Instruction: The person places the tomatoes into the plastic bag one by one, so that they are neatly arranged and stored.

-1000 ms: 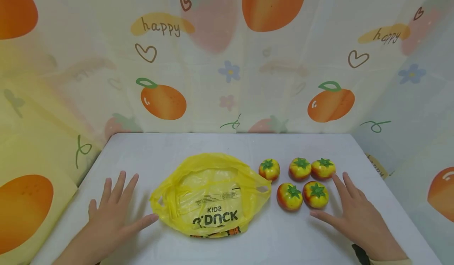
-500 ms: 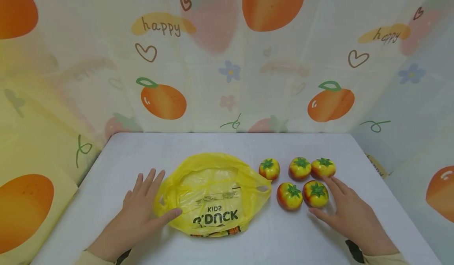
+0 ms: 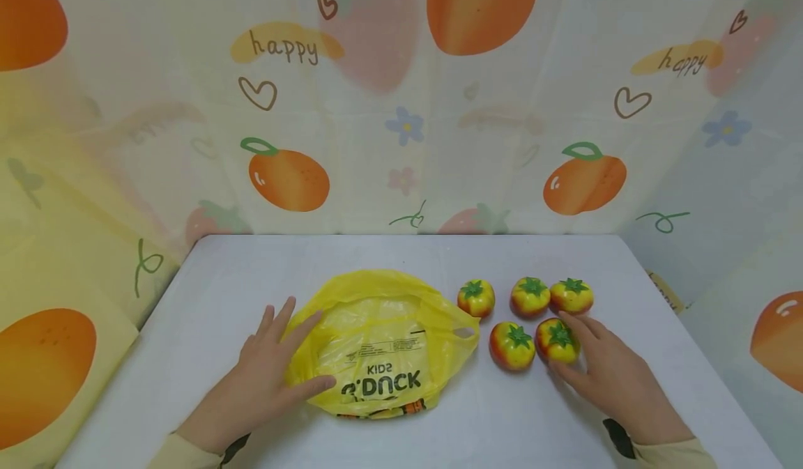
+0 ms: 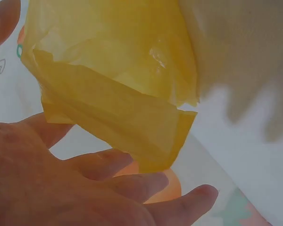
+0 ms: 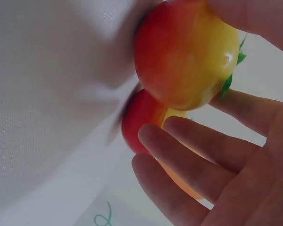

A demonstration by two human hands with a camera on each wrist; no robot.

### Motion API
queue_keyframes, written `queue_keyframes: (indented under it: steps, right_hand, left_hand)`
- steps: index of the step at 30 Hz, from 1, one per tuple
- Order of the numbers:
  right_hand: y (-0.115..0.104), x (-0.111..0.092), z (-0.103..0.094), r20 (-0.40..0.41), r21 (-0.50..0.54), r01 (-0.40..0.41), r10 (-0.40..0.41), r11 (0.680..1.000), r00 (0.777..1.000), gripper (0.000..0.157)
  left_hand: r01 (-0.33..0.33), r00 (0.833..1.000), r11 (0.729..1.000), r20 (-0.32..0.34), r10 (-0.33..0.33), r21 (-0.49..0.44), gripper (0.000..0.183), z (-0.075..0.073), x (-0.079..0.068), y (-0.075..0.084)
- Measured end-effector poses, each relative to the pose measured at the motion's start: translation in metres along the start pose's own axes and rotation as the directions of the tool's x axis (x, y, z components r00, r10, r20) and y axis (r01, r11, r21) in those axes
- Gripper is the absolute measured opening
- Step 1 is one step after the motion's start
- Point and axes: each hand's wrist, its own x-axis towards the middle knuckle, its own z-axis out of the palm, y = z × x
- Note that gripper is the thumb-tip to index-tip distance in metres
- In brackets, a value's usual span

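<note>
A yellow plastic bag (image 3: 376,343) with black lettering lies spread on the white table, its mouth facing up. My left hand (image 3: 263,364) is at the bag's left side, fingers spread and thumb over its near left edge. The left wrist view has a folded flap of the bag (image 4: 113,113) hanging beside the outstretched fingers. My right hand (image 3: 611,368) reaches around the nearest right toy fruit (image 3: 555,340), red and yellow with a green star-shaped leaf top. Thumb and index finger lie on either side of this fruit (image 5: 184,56); the other fingers extend loosely past it.
Several matching toy fruits stand close by: one left of the right hand (image 3: 511,347), one behind it (image 3: 572,296), another beside that (image 3: 530,297), and one (image 3: 475,297) near the bag's right handle. A fruit-printed cloth (image 3: 408,162) hangs behind the table (image 3: 314,246).
My left hand has moved right, from beside the bag to over its left edge. My right hand has moved left and closer in around the nearest right fruit. Bag and fruits look nearly unmoved.
</note>
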Motion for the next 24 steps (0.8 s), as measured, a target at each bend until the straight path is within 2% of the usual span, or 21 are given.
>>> queue_keyframes:
  steps: [12, 15, 18, 24]
  right_hand:
    - [-0.006, 0.005, -0.002, 0.049, 0.013, -0.027, 0.026, 1.000, 0.998, 0.100]
    - [-0.010, 0.000, -0.007, -0.001, 0.010, 0.010, -0.010, 1.000, 1.000, 0.097]
    - [-0.018, -0.004, -0.016, -0.077, 0.012, 0.081, -0.080, 0.997, 0.994, 0.094]
    - [-0.053, -0.001, -0.035, -0.153, 0.063, 0.194, -0.183, 0.979, 0.971, 0.087]
  left_hand:
    - [-0.027, 1.000, 0.999, 0.010, 0.028, -0.023, 0.097, 0.003, 0.003, 0.002]
    - [-0.028, 0.999, 0.999, 0.016, 0.028, -0.024, 0.102, 0.004, 0.002, 0.001]
    - [-0.026, 0.999, 0.999, 0.021, 0.027, -0.024, 0.104, 0.003, 0.002, 0.002]
    - [0.003, 0.999, 0.999, 0.045, -0.001, -0.052, 0.106, 0.000, 0.003, 0.005]
